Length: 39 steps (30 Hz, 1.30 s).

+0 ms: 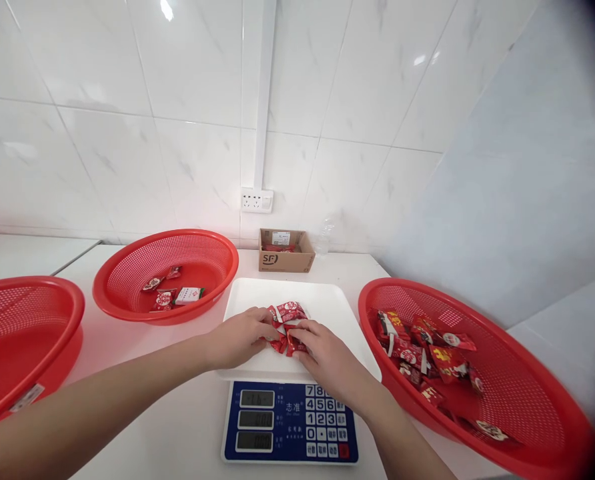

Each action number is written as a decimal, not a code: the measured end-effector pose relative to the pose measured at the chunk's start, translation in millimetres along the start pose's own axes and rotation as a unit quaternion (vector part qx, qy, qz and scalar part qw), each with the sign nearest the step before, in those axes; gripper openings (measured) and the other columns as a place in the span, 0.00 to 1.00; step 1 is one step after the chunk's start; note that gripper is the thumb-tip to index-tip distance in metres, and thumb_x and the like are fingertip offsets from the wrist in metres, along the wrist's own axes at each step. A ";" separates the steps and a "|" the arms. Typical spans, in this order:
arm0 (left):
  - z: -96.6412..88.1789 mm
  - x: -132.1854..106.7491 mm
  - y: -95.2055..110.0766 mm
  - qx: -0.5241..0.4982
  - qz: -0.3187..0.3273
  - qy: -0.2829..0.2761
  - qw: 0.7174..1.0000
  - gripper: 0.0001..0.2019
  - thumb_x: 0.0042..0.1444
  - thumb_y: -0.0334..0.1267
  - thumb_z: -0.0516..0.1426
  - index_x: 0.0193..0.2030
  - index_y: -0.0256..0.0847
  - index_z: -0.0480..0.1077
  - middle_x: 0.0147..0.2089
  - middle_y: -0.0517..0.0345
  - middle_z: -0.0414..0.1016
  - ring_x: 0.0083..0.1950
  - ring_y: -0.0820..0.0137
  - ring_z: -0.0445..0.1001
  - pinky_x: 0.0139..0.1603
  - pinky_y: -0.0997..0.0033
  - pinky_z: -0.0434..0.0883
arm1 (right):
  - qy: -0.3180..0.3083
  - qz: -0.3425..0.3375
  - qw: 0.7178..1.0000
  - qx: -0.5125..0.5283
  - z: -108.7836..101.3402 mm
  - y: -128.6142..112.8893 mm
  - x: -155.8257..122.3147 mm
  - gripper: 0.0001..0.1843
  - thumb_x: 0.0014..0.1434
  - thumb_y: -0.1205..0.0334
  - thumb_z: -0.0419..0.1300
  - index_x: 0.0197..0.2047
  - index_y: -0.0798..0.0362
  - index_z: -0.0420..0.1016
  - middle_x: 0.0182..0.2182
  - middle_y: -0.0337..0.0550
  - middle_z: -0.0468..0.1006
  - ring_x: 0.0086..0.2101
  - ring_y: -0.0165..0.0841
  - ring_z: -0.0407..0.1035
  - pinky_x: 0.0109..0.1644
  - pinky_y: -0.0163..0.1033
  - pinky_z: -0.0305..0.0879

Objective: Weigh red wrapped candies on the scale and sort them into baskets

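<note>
On a white counter (177,433), the scale's blue keypad (290,423) lies nearest. Beyond it, on the white weighing pan (327,300), the left hand (240,337) and right hand (322,353) curl their fingers around a small heap of red packets (287,312). A right basket (522,400) holds more packets. A cardboard box (285,261) stands against the tiled wall.

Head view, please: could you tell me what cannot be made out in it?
All in the head view:
Red packets on the scale tray: the left hand and right hand cover several, hiding count and grip.
Scale displays: digits too small to read.
Leftmost red basket: cut off by the left edge.
Cardboard box: contents too small to identify.
</note>
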<state>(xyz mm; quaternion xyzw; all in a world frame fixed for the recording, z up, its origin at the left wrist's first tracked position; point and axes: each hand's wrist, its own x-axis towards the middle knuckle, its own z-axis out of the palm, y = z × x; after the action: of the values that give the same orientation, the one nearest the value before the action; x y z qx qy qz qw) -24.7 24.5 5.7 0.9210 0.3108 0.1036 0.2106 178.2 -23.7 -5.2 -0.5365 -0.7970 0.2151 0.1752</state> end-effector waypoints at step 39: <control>6.3 4.8 -10.5 0.063 -0.056 0.033 0.996 0.09 0.59 0.39 0.52 0.43 0.40 0.70 0.48 0.50 0.71 0.53 0.59 0.66 0.52 0.59 0.65 | -0.035 0.005 0.997 -0.063 -6.9 16.9 20.1 0.25 0.60 0.53 0.51 0.60 0.48 0.63 0.65 0.44 0.52 0.63 0.43 0.43 0.64 0.50 0.45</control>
<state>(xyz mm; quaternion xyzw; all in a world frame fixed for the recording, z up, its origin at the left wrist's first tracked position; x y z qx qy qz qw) -24.5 33.0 -4.3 0.9097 0.3745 0.1023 0.1472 187.6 1.7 -7.4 -0.5430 -0.8117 0.1837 0.1118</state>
